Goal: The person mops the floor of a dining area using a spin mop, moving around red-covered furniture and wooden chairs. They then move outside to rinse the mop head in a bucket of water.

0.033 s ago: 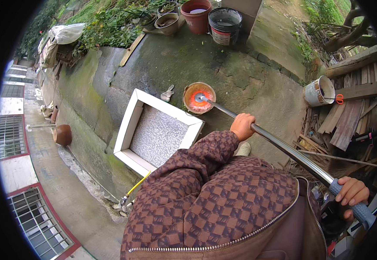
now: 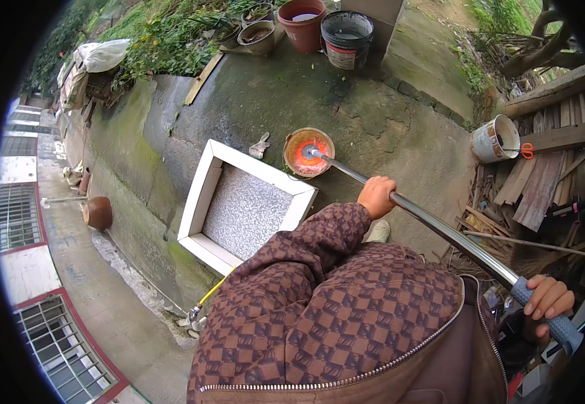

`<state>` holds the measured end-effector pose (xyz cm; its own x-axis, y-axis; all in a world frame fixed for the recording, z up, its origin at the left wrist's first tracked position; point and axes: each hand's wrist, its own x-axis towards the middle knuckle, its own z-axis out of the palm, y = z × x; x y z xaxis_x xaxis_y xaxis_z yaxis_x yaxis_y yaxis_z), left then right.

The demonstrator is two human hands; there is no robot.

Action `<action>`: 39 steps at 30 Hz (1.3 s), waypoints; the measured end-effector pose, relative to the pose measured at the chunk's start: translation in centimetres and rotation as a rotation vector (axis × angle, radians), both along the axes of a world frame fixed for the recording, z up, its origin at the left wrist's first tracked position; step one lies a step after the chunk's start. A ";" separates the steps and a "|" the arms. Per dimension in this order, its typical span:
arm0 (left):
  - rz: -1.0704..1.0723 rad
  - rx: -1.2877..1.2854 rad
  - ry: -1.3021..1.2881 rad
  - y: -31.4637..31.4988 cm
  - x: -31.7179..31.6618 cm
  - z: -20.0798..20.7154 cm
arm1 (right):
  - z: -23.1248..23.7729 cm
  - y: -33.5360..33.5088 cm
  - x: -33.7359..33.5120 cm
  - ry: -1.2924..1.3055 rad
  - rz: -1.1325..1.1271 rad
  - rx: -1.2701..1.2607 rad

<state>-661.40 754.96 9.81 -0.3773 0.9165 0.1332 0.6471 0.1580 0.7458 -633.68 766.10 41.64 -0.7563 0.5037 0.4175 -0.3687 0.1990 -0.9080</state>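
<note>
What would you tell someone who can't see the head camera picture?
A person in a brown checkered jacket holds a long metal pole with both hands, its far end dipped into a small round pot glowing orange inside. The left hand grips the middle, the right hand the padded end. A white-framed tray sits beside the pot on mossy concrete.

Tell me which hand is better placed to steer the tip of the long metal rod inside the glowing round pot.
Left. The left hand grips the long metal rod partway along its shaft, nearer the glowing orange round pot. The right hand holds the blue-grey padded end, farthest from the tip, so it probably only steadies.
</note>
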 end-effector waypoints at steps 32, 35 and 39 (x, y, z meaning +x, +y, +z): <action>-0.636 -0.556 0.225 0.4 19.7 -4.1 | -20.2 -8.1 49.0 0.177 -1.199 -0.706; -0.625 -0.540 0.263 0.8 20.7 -3.4 | -21.6 -7.5 50.7 0.202 -1.218 -0.699; -0.619 -0.500 0.233 1.3 21.3 -3.2 | -22.2 -6.4 52.1 0.234 -1.175 -0.692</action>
<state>-640.12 756.30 6.65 0.2021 0.9210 -0.3330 0.8552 -0.0003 0.5182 -581.61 759.65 19.46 0.3049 0.9448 -0.1200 -0.4559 0.0341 -0.8894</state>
